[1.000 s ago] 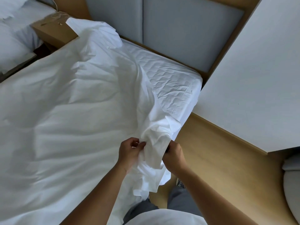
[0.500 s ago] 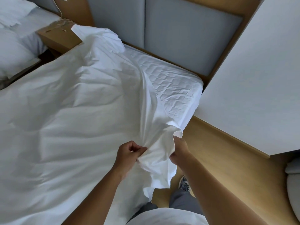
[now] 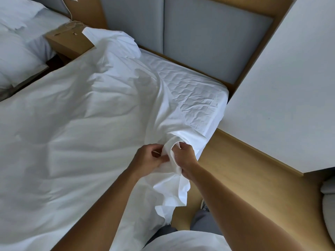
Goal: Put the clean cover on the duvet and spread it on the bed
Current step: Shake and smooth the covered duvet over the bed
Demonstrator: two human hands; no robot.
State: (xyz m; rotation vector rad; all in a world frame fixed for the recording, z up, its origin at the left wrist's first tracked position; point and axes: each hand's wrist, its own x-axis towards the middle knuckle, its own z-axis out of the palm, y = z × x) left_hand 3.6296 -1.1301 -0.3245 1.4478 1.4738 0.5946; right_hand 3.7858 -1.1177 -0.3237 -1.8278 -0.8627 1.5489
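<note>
A white duvet cover (image 3: 76, 127) lies crumpled over most of the bed, with one corner hanging off the near right edge. My left hand (image 3: 147, 158) pinches a fold of that corner between thumb and fingers. My right hand (image 3: 184, 156) grips the same bunched fold from the right, close against the left hand. The quilted white mattress pad (image 3: 192, 95) shows bare at the head end, right of the cover. Whether a duvet lies inside the cover is hidden.
A grey padded headboard (image 3: 208, 42) stands behind the bed. A wooden nightstand (image 3: 67, 40) sits at the upper left, with a second bed and pillows (image 3: 16, 57) beyond. A white wall (image 3: 282, 91) and wooden floor (image 3: 244, 178) bound the right side.
Both hands have shifted along the cover's corner and drawn together; the right hand now wraps a rolled fold of cloth, and the hanging flap below it is longer.
</note>
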